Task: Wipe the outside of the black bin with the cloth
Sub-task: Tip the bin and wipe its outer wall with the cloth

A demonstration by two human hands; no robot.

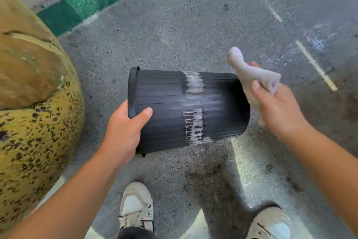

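Fingers of the left hand [124,130] clamp the rim of the black bin [186,109], thumb on the ribbed wall, the rest presumably inside (hidden); right hand [279,107] is closed on the white cloth [257,78] beside the bin's base. Bin held on its side in the air above the concrete floor [193,25], a pale smeared band [193,107] around its middle. Judged light and stiff, though thin plastic may flex; rim offers the firmest hold, cloth soft and limp
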